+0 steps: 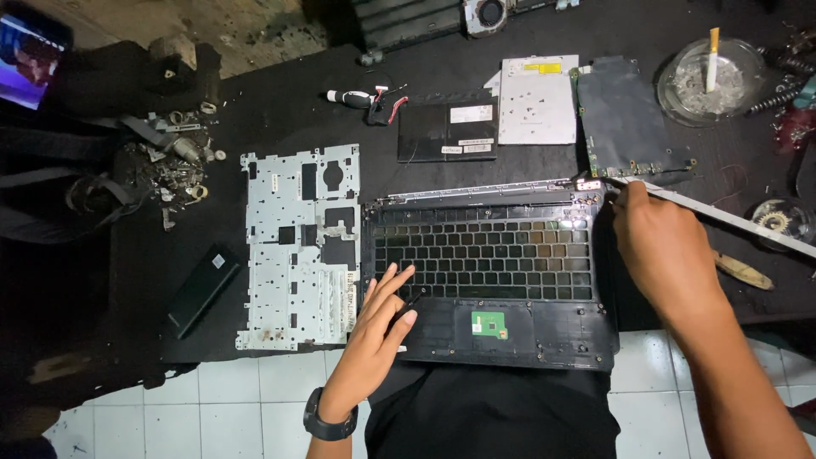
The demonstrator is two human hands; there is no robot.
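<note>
My left hand [374, 327] lies flat, fingers spread and gripping nothing, on the lower-left corner of the upturned laptop palmrest shell [501, 336]. Fingertips reach the first rows of the keyboard underside [484, 251]. A dark watch [330, 422] sits on that wrist. The shell rests at the near edge of the black mat [280, 102], overhanging the white tiled floor [212, 399]. A small green board [489, 324] sits in the shell's near middle.

My right hand [667, 246] is at the shell's upper-right corner, fingers curled together around a long, flat, pale bar [722, 217] that runs off to the right. The bar's near tip touches the corner by the hinge; I can't tell exactly how the fingers pinch it, since the back of the hand hides them.

Just left of the shell lies a silver perforated metal backing plate [297, 246], touching the shell's side. Further left is a black rectangular block [202, 289].

Beyond the shell, in a row: a dark panel with labels [448, 127], a pale grey flat drive [537, 100] and a dark circuit board [625, 115]. A small white-and-black screwdriver [353, 98] lies left of them.

Far left is a heap of small metal parts [174, 166]; far right, a glass ashtray [680, 85] holding a cigarette [712, 59].
</note>
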